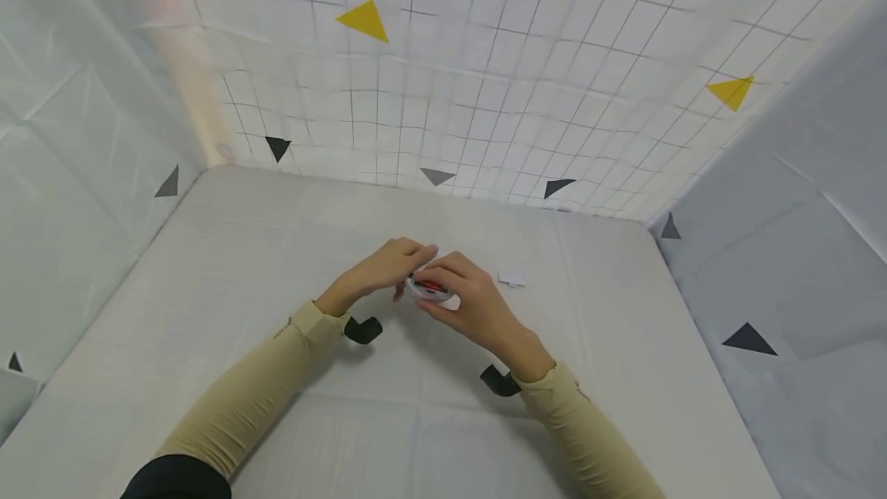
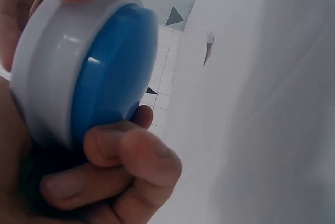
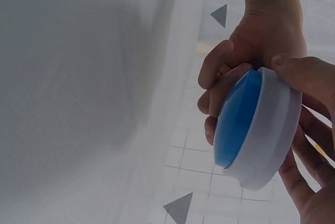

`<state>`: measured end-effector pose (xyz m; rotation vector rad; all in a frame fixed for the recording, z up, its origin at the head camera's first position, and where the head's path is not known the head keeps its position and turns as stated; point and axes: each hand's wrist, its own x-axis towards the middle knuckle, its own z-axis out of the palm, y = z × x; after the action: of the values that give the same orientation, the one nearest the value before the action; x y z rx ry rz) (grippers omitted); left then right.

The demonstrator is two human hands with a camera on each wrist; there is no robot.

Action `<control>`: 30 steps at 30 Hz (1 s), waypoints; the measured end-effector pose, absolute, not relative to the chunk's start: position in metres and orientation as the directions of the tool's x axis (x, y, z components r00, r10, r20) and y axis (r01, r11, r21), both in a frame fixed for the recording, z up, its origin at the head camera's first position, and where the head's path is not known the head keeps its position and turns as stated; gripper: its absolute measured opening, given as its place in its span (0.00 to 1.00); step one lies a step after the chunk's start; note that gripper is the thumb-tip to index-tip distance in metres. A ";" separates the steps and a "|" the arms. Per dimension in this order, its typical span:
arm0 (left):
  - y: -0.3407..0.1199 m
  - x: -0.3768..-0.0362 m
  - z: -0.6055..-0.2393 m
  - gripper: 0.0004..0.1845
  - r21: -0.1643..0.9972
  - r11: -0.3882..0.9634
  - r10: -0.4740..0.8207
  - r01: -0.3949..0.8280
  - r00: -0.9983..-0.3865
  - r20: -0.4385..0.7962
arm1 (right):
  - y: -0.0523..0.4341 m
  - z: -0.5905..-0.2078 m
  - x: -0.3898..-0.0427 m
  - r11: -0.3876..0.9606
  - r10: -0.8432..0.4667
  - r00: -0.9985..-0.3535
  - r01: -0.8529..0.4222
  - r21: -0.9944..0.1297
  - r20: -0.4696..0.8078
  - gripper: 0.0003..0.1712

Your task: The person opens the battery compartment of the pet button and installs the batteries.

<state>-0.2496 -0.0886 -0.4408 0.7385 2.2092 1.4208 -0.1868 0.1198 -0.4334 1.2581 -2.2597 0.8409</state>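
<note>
Both hands meet over the middle of the white table [image 1: 229, 276] and hold a small round container [image 1: 430, 289] between them. It has a white rim [image 3: 272, 135] and a blue face [image 2: 110, 72]; a red part shows on top in the head view. My left hand [image 1: 409, 262] grips it from the left, with fingers [image 3: 217, 80] curled against the blue face. My right hand [image 1: 446, 283] wraps it from the right, its thumb [image 3: 301, 72] lying on the white rim. Most of the container is hidden by the fingers in the head view.
A small flat white piece [image 1: 511, 278] lies on the table just right of the hands. White sheet walls with grey, black and yellow triangles [image 1: 363, 20] close in the table on the left, back and right. Black wrist cameras [image 1: 363, 329] hang under both forearms.
</note>
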 end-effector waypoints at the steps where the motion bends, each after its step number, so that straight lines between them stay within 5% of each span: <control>1: -0.088 -0.250 -0.441 0.28 0.917 0.339 0.631 0.212 -0.774 -0.054 | 0.120 -0.434 -0.187 0.409 -0.612 -0.499 -0.864 -0.295 0.614 0.23; 30: -0.086 -0.249 -0.442 0.28 0.959 0.265 0.659 0.103 -0.745 -0.102 | 0.115 -0.438 -0.191 0.308 -0.567 -0.380 -0.921 -0.239 0.731 0.15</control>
<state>-0.2489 -0.0858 -0.4422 0.6869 2.0511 1.4982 -0.1909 0.1148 -0.4380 1.3145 -2.0560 0.8869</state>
